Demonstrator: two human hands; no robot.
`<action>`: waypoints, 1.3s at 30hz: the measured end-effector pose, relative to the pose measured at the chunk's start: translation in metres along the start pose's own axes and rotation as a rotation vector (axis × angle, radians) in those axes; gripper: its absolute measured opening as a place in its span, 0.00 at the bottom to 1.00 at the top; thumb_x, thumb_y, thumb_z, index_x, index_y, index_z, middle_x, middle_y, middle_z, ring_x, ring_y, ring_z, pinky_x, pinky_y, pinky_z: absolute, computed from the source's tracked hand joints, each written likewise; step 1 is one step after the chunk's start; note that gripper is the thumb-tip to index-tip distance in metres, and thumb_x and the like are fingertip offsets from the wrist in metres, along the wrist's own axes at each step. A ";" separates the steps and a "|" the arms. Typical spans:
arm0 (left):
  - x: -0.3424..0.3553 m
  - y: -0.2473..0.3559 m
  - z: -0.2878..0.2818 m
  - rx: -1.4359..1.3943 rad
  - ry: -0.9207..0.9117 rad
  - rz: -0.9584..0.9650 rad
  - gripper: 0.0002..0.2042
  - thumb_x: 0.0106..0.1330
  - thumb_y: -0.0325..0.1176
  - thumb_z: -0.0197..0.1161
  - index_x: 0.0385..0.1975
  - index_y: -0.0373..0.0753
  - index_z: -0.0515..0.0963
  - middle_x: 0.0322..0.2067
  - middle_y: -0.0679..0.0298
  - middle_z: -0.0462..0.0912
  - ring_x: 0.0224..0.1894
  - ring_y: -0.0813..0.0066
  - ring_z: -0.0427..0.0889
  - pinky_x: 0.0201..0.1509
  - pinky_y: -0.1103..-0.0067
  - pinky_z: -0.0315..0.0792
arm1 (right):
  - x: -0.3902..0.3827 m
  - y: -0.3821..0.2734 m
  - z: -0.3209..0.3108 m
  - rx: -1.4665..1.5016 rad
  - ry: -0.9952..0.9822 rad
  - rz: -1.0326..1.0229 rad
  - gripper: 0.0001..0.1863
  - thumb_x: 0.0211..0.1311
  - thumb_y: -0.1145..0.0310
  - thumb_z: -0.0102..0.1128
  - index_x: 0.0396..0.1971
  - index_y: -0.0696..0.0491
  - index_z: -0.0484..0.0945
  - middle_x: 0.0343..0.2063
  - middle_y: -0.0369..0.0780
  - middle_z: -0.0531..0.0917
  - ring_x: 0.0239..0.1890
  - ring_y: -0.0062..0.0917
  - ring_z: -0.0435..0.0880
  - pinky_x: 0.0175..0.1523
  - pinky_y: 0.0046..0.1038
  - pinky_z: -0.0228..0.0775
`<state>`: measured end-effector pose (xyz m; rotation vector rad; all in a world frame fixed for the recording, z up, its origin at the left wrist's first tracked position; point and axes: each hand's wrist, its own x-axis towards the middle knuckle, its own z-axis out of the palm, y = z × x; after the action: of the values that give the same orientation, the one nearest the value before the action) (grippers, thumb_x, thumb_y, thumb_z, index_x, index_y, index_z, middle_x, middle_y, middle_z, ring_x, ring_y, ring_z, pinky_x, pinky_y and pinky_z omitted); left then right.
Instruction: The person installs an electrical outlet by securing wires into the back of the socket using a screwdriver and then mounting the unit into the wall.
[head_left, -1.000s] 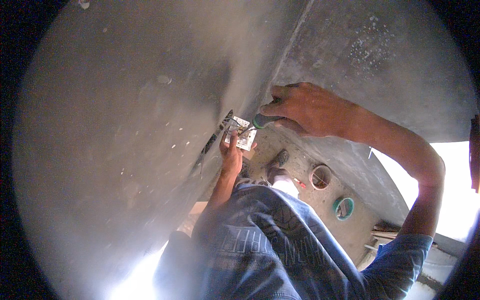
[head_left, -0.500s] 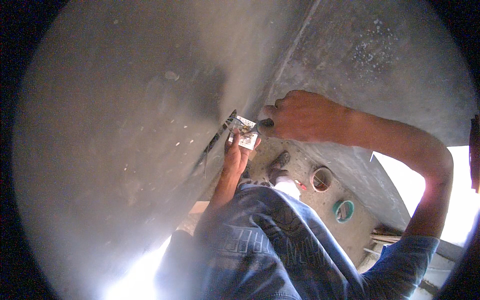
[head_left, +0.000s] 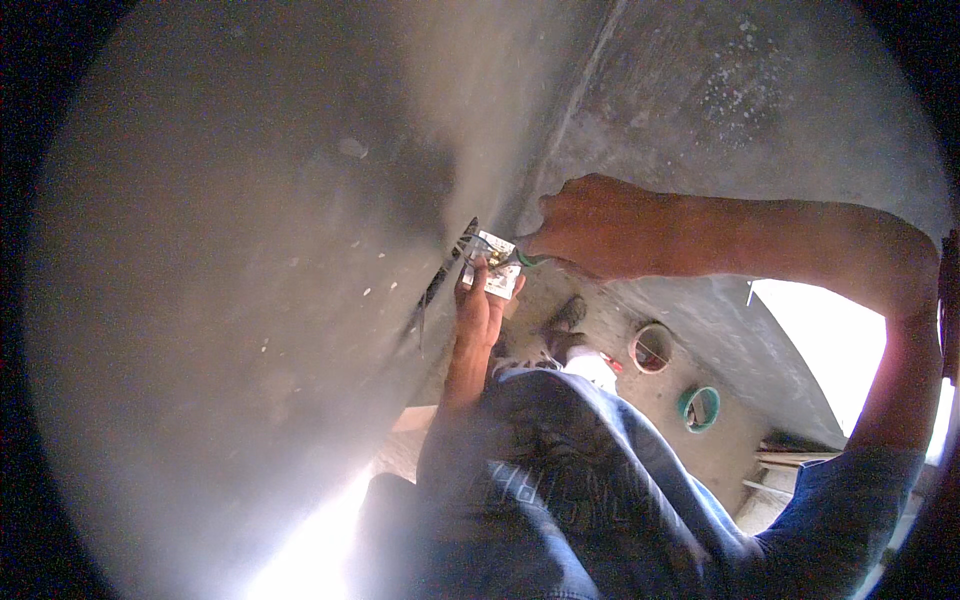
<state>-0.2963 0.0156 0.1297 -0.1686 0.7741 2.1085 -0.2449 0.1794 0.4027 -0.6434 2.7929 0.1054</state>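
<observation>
My left hand (head_left: 478, 305) holds a small white switch plate (head_left: 493, 263) up against the grey plastered wall (head_left: 250, 250), its back with metal contacts facing me. Thin wires (head_left: 440, 285) run from the plate to a dark slot in the wall. My right hand (head_left: 600, 225) is closed around a green-handled screwdriver (head_left: 528, 259) whose tip meets the plate's right side. My right forearm reaches in from the right edge; my left forearm rises from below over my blue shirt.
On the concrete floor below stand a white roll of tape (head_left: 651, 347) and a teal roll (head_left: 699, 408). My shoe (head_left: 568, 316) stands near the wall corner. A bright doorway opening (head_left: 830, 350) lies to the right, and wooden boards (head_left: 775, 470) are by it.
My right hand has shifted slightly left and down along the plate while still gripping the screwdriver. My left hand and the plate stay in the same place at the wall.
</observation>
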 end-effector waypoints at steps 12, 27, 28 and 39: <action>0.005 0.002 -0.009 0.082 -0.048 -0.007 0.20 0.71 0.39 0.59 0.57 0.35 0.67 0.50 0.55 0.77 0.51 0.59 0.80 0.53 0.55 0.78 | 0.007 -0.003 0.015 -0.078 0.058 -0.006 0.07 0.50 0.67 0.65 0.31 0.50 0.81 0.28 0.42 0.82 0.36 0.38 0.84 0.40 0.40 0.78; -0.045 -0.001 -0.096 0.386 -0.123 -0.529 0.38 0.69 0.65 0.44 0.70 0.42 0.55 0.64 0.55 0.68 0.61 0.54 0.73 0.63 0.57 0.69 | -0.223 -0.088 0.082 1.220 0.892 0.697 0.32 0.48 0.49 0.74 0.48 0.54 0.77 0.25 0.40 0.81 0.27 0.30 0.80 0.36 0.30 0.71; -0.050 -0.006 -0.105 0.468 -0.110 -0.577 0.38 0.69 0.65 0.44 0.69 0.42 0.57 0.64 0.55 0.69 0.60 0.55 0.74 0.62 0.58 0.70 | -0.223 -0.105 0.111 1.343 1.141 0.838 0.33 0.50 0.44 0.71 0.49 0.53 0.76 0.24 0.39 0.80 0.24 0.26 0.78 0.32 0.26 0.70; -0.059 -0.009 -0.068 0.780 -0.104 -0.409 0.25 0.72 0.50 0.54 0.59 0.37 0.70 0.56 0.57 0.78 0.55 0.64 0.79 0.56 0.68 0.74 | -0.161 -0.319 0.395 1.811 0.749 1.774 0.17 0.70 0.57 0.50 0.54 0.48 0.69 0.22 0.34 0.74 0.18 0.20 0.72 0.21 0.23 0.64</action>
<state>-0.2629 -0.0604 0.0934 0.1909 1.3093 1.3110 0.1317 0.0123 0.0650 2.2059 1.4989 -2.0393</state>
